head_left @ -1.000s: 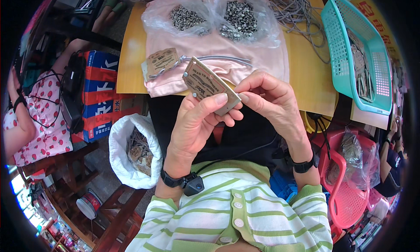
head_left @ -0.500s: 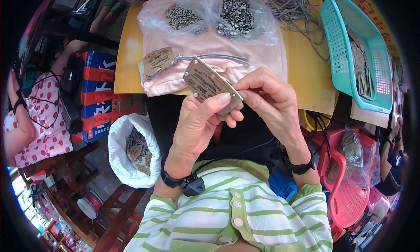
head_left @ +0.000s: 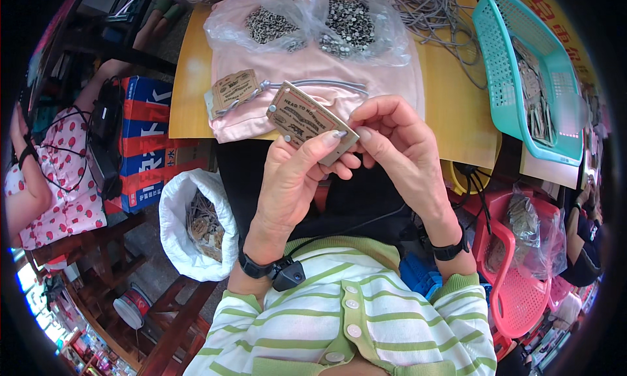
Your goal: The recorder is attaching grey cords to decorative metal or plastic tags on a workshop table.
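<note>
My left hand (head_left: 290,170) grips a tan printed cardboard tag (head_left: 302,118) above the table's near edge, thumb on its face and fingers beneath. Round metal studs sit along the tag's left edge. Closed in a pinch at the tag's right end is my right hand (head_left: 403,150); whatever its fingertips hold is hidden. Beyond the tag, a similar cardboard tag (head_left: 234,92) with a grey cord (head_left: 323,83) lies on a pink cloth (head_left: 392,82). Farther back, two clear plastic bags hold small metal parts (head_left: 269,26) and round metal snaps (head_left: 349,23).
A teal basket (head_left: 486,30) with flat pieces stands at the right, near tangled grey cords (head_left: 434,16). Beside my left arm is a white sack (head_left: 171,229) holding cords and tags. A pink chair (head_left: 526,304) carries plastic bags. Another person (head_left: 65,173) sits at left.
The tag and both hands have shifted slightly left in view. My right fingertips have moved a little against the tag's right end. My left hand keeps its grip.
</note>
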Demonstrator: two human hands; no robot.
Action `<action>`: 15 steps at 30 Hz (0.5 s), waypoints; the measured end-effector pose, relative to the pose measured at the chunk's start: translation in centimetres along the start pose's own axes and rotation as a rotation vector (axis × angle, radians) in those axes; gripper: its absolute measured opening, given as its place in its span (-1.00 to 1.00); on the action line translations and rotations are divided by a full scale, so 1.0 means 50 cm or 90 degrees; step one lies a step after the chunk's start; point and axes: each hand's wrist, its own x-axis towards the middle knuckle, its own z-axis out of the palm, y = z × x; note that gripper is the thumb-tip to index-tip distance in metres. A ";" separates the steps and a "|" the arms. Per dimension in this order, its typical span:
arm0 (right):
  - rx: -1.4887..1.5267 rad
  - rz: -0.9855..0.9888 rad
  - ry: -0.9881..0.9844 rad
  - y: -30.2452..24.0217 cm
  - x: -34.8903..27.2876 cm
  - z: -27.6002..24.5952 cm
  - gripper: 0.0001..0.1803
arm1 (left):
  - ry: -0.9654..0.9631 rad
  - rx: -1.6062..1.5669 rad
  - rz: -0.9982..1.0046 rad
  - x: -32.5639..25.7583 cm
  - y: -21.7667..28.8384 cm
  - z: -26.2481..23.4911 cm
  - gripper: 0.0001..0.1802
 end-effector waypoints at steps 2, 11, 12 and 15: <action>-0.088 -0.097 -0.018 0.009 0.003 0.002 -0.79 | -0.016 0.025 0.001 0.002 0.003 -0.009 -0.76; -0.337 -0.254 -0.027 -0.008 0.003 0.009 -0.83 | -0.040 0.006 0.016 -0.007 0.011 -0.004 -0.77; -0.266 -0.296 0.017 -0.007 0.010 0.001 -0.85 | -0.004 0.054 0.026 -0.006 0.014 -0.001 -0.75; -0.017 -0.246 0.130 -0.072 0.009 -0.002 -0.85 | 0.045 0.119 0.062 -0.012 0.031 0.017 -0.67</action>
